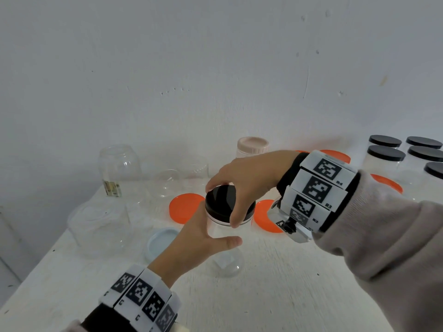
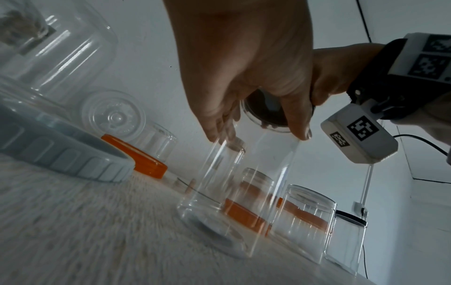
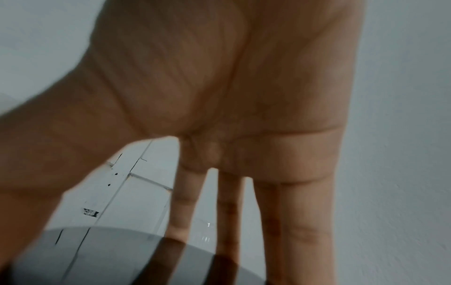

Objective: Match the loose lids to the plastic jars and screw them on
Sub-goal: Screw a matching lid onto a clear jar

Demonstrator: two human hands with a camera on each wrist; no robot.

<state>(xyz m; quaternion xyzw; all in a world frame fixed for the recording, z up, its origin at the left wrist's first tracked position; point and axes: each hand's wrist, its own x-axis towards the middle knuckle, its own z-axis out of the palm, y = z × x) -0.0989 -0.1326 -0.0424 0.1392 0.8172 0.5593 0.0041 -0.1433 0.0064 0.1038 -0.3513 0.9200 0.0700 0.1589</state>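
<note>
Two hands (image 1: 249,178) (image 1: 191,245), one jar (image 1: 223,228), one black lid (image 1: 221,200)

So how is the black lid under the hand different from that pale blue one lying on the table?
The round black plastic lid sits on top of a clear plastic jar, gripped by the right hand; the round pale blue plastic lid lies loose on the white table, untouched. The black lid faces top up, the pale blue one hollow side up. The pale blue lid has ribbed sides; the black lid's look smooth. Both are round.
</note>
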